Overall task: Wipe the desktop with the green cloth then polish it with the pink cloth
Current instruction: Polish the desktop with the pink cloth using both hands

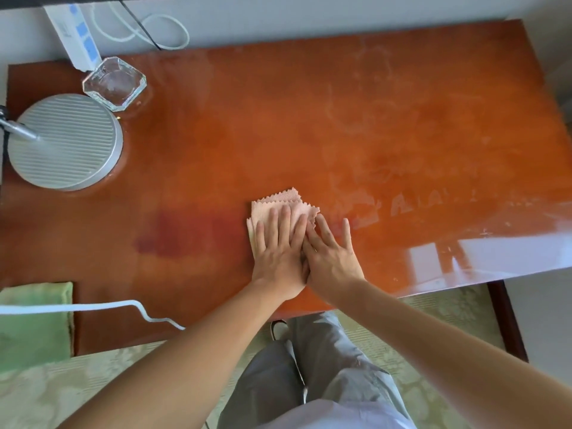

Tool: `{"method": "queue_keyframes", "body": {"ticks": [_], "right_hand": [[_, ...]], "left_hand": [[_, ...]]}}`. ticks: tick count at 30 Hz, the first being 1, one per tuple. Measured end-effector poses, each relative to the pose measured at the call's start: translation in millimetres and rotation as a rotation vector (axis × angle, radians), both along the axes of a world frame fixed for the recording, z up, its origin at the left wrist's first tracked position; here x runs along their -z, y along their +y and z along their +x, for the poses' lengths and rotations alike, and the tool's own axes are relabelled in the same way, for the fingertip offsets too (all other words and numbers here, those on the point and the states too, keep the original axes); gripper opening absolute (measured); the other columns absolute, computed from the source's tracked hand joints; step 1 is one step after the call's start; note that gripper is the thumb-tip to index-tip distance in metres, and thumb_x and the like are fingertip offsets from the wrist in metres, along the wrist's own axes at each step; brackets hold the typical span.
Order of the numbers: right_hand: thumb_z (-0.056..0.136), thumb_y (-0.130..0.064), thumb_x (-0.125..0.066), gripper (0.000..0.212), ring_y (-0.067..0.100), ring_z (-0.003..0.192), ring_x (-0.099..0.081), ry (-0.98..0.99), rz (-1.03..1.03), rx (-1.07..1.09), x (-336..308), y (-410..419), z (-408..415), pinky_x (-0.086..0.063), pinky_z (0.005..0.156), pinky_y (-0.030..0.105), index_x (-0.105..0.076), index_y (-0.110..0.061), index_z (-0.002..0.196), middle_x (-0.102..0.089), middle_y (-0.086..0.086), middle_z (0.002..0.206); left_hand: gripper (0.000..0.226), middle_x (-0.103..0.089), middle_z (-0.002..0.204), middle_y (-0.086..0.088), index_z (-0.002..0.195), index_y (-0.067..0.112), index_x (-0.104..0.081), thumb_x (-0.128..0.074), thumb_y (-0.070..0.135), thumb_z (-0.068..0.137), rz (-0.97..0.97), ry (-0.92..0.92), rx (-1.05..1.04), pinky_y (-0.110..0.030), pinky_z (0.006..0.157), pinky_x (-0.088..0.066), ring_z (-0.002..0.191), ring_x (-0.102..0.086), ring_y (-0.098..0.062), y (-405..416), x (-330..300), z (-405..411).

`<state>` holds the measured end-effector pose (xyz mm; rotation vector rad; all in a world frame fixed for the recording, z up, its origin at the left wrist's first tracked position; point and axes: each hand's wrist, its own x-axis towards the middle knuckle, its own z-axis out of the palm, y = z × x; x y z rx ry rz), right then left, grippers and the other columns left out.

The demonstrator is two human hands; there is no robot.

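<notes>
A folded pink cloth [283,202] with zigzag edges lies on the glossy orange-brown desktop [309,119] near its front middle. My left hand [280,252] presses flat on the cloth with straight fingers. My right hand [332,258] lies flat beside it, partly overlapping the left hand, its fingertips at the cloth's right edge and on the wood. The green cloth [34,320] lies at the desk's front left corner. Hazy streaks show across the right half of the desktop.
A round silver lamp base [65,140] stands at the back left, with a glass ashtray [114,83] behind it and a white power strip [75,32] at the wall. A white cable [93,305] crosses the green cloth. My legs show below the front edge.
</notes>
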<state>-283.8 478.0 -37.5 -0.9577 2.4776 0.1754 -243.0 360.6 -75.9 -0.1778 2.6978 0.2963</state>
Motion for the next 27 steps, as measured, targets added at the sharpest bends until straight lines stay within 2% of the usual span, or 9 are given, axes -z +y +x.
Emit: {"method": "queue_keyframes", "body": {"ticks": [3, 8, 14, 20, 23, 27], "right_hand": [[0.098, -0.034, -0.035, 0.069, 0.03, 0.152, 0.016, -0.007, -0.022, 0.009, -1.6, 0.3, -5.7, 0.014, 0.113, 0.069, -0.007, -0.019, 0.159, 0.002, 0.001, 0.168], [0.097, -0.032, -0.033, 0.071, 0.029, 0.152, 0.013, 0.03, -0.037, 0.042, 2.8, -11.4, -22.0, 0.01, 0.114, 0.069, -0.004, -0.017, 0.16, 0.001, 0.002, 0.168], [0.101, -0.029, -0.032, 0.069, 0.029, 0.153, 0.011, 0.022, -0.081, 0.082, 8.0, -10.0, -24.8, 0.007, 0.116, 0.068, 0.002, -0.021, 0.16, 0.004, -0.001, 0.168], [0.101, -0.031, -0.034, 0.07, 0.028, 0.152, 0.015, 0.0, -0.064, 0.046, 2.6, 8.1, 7.9, 0.01, 0.116, 0.066, 0.001, -0.017, 0.16, 0.007, 0.002, 0.168], [0.1, -0.03, -0.034, 0.07, 0.027, 0.152, 0.017, -0.021, -0.09, 0.04, 4.5, 32.5, 40.1, 0.012, 0.116, 0.064, 0.0, -0.017, 0.16, 0.007, 0.003, 0.167], [0.099, -0.025, -0.032, 0.069, 0.029, 0.149, 0.023, -0.044, -0.094, 0.054, 9.7, 59.7, 65.8, 0.017, 0.115, 0.062, 0.0, -0.016, 0.16, 0.011, 0.004, 0.167]], "left_hand": [[0.084, 0.044, 0.158, -0.007, 0.153, 0.023, 0.033, -0.028, 0.048, 0.102, 0.002, 0.001, -0.003, -0.054, 0.12, 0.02, 0.145, 0.041, -0.03, -0.6, 1.2, -3.3], [0.086, 0.043, 0.158, -0.008, 0.149, 0.024, 0.037, -0.032, 0.045, 0.101, -0.011, 0.041, 0.017, -0.049, 0.113, 0.031, 0.144, 0.042, -0.029, -13.3, 4.7, -27.6], [0.076, 0.031, 0.165, -0.007, 0.158, 0.025, 0.022, -0.027, 0.041, 0.101, -0.013, 0.123, 0.001, -0.051, 0.12, 0.021, 0.15, 0.032, -0.029, -13.7, 6.9, -31.7], [0.079, 0.035, 0.162, -0.008, 0.155, 0.026, 0.027, -0.029, 0.044, 0.102, 0.003, 0.119, -0.029, -0.051, 0.119, 0.023, 0.149, 0.034, -0.03, 8.4, 6.9, 5.6], [0.079, 0.037, 0.161, -0.009, 0.156, 0.025, 0.028, -0.024, 0.044, 0.098, 0.017, 0.134, -0.037, -0.055, 0.121, 0.017, 0.149, 0.035, -0.031, 30.4, 11.1, 40.9], [0.077, 0.025, 0.166, -0.011, 0.158, 0.023, 0.02, -0.01, 0.043, 0.09, 0.039, 0.159, -0.046, -0.058, 0.123, 0.009, 0.152, 0.026, -0.034, 56.7, 12.8, 66.4]]}}
